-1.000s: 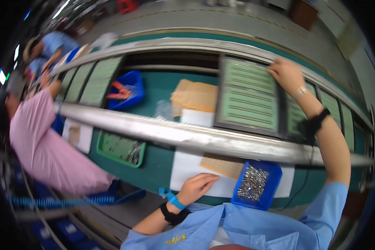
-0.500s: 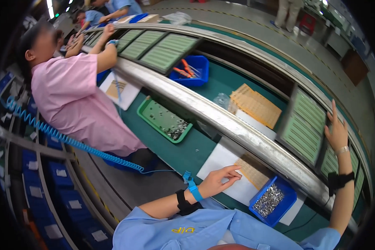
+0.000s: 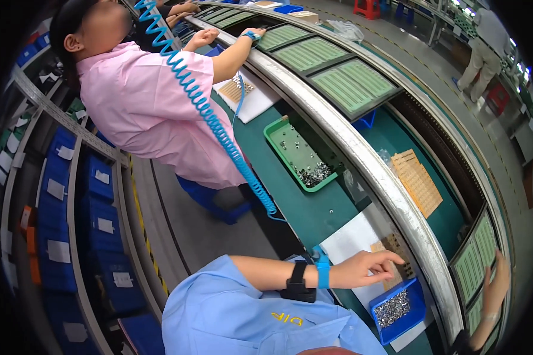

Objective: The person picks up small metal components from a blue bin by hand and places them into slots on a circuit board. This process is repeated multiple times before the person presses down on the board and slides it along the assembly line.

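My left hand point(image 3: 364, 270), a blue strap at its wrist, hovers over a white sheet point(image 3: 349, 235) and a tan perforated board point(image 3: 392, 244). Its index finger points right, apart from the thumb, and I see nothing held. Just below it stands a blue bin point(image 3: 417, 299) of small shiny metal parts point(image 3: 392, 309). At the far right, my right hand point(image 3: 496, 290) lies along the outer edge of a dark-framed green panel point(image 3: 478, 260) on the conveyor line. Its fingers are stretched out; part of the hand blends into the dark rim of the picture.
A silver rail point(image 3: 391, 198) curves between the bench and the conveyor. A green tray point(image 3: 290, 155) holds loose metal parts. Tan perforated sheets point(image 3: 417, 182) lie beyond the rail. To the left, a person in pink point(image 3: 154, 112) works behind a coiled blue cord point(image 3: 210, 118).
The whole view has swung, shifting the bench rightward. My left hand is now nearer the blue bin. My right hand appears lower, still beside a green panel.
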Motion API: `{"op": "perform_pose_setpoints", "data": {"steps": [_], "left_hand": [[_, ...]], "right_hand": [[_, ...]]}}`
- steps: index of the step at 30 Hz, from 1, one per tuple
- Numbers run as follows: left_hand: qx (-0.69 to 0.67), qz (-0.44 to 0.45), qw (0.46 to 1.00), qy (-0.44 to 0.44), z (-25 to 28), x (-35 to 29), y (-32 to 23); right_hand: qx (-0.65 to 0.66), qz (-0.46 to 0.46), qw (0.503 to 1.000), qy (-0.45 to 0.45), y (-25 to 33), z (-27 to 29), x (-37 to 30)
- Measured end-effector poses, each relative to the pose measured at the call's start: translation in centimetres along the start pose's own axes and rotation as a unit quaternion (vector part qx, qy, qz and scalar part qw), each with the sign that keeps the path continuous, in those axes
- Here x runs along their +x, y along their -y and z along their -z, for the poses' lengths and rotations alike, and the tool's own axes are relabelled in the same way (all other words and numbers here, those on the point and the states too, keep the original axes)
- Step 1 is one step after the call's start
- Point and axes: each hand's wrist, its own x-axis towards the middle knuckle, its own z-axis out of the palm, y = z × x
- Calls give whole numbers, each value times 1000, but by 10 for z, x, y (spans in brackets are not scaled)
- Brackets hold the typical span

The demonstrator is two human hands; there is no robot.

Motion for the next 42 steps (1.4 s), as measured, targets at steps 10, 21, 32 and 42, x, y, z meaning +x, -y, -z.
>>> {"op": "perform_pose_setpoints", "data": {"steps": [10,21,32,42], "left_hand": [[-89,32,988,120,-58,32,-14],[-56,1,993,106,-90,35,-1],[543,-98,756,352,-113,64,34],[518,-112,749,396,-100,58,41]], "right_hand": [[423,-71,899,-90,196,25,-71],[385,-178,889,-175,181,4,-99],[244,-210,943,-84,-38,-34,-16],[203,-249,946,46,-42,-76,52]]}}
